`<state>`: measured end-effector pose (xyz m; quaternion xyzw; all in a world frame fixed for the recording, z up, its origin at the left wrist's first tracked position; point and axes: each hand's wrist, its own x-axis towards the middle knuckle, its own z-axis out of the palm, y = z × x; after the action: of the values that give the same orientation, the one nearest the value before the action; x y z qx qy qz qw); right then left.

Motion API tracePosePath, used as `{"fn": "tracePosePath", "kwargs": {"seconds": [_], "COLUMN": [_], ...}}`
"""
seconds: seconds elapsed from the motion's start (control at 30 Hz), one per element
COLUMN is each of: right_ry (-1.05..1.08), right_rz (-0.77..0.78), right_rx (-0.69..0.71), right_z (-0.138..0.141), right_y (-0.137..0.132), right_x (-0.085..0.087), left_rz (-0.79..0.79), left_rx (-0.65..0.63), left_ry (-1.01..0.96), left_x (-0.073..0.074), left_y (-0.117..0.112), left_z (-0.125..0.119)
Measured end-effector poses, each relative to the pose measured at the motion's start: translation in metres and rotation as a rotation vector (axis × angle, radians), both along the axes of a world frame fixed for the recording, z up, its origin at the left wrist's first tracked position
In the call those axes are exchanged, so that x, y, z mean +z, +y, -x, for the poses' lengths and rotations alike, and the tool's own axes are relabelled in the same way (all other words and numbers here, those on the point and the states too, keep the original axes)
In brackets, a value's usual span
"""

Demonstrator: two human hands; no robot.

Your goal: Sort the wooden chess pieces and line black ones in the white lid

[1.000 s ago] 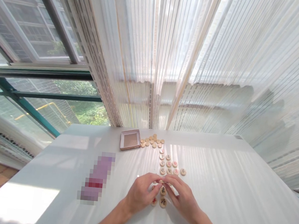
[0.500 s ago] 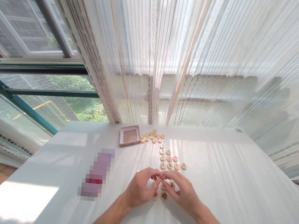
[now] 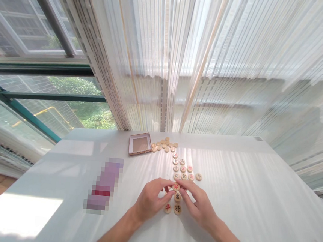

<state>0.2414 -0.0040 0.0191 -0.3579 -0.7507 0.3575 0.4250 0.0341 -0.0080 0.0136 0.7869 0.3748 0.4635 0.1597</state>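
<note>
A round wooden Chinese chess piece with a red character (image 3: 176, 187) is pinched at its edges from both sides. My left hand (image 3: 151, 198) grips it with thumb and fingers on the left, and my right hand (image 3: 199, 202) does likewise on the right. Just below it lies a piece with a black character (image 3: 177, 197). Nearer me are another black-lettered piece (image 3: 177, 209) and a red-lettered piece (image 3: 167, 208), side by side on the white table (image 3: 244, 203). Beyond my fingers, several more lettered pieces (image 3: 183, 176) lie in loose rows.
Farther back, several pieces showing no readable characters (image 3: 165, 145) cluster beside a shallow open box (image 3: 140, 144). To the left lies a blurred-out purple item (image 3: 105, 184). Striped curtains (image 3: 224, 85) hang behind the table, with a window at left.
The red-lettered piece between my hands has turned, so its character shows more fully. My right fingers now cover a black-lettered piece that was visible beside them. The view has shifted slightly.
</note>
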Motion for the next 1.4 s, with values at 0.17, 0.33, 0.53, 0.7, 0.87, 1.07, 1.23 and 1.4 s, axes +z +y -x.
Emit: {"fn": "tracePosePath", "kwargs": {"seconds": [0.17, 0.33, 0.53, 0.7, 0.87, 1.07, 1.23, 1.4], "right_ry": [0.132, 0.157, 0.149, 0.135, 0.037, 0.072, 0.084, 0.068], "right_rz": [0.295, 0.368, 0.351, 0.234, 0.184, 0.231, 0.270, 0.297], "right_rx": [0.031, 0.028, -0.028, -0.084, -0.088, -0.077, -0.057, 0.023], "right_z": [0.004, 0.006, 0.004, 0.004, 0.002, 0.002, 0.003, 0.004], "right_y": [-0.004, -0.006, -0.004, -0.002, -0.004, -0.003, -0.002, -0.004], "right_x": [0.012, 0.010, 0.008, 0.009, 0.010, 0.012, 0.013, 0.017], "left_rz": [-0.042, -0.098, -0.128, -0.022, 0.037, 0.065, 0.083, 0.074], "left_rx": [-0.008, 0.002, -0.024, 0.001, -0.023, -0.062, -0.025, 0.038], "left_ry": [-0.014, 0.018, 0.069, 0.026, -0.022, -0.032, -0.041, -0.036], "left_x": [0.002, 0.002, 0.001, 0.001, -0.002, 0.001, -0.002, -0.005], "left_y": [-0.001, 0.000, 0.000, -0.001, -0.002, -0.001, -0.002, -0.004], "left_z": [0.000, 0.000, -0.002, -0.002, -0.002, -0.004, -0.004, -0.007]}}
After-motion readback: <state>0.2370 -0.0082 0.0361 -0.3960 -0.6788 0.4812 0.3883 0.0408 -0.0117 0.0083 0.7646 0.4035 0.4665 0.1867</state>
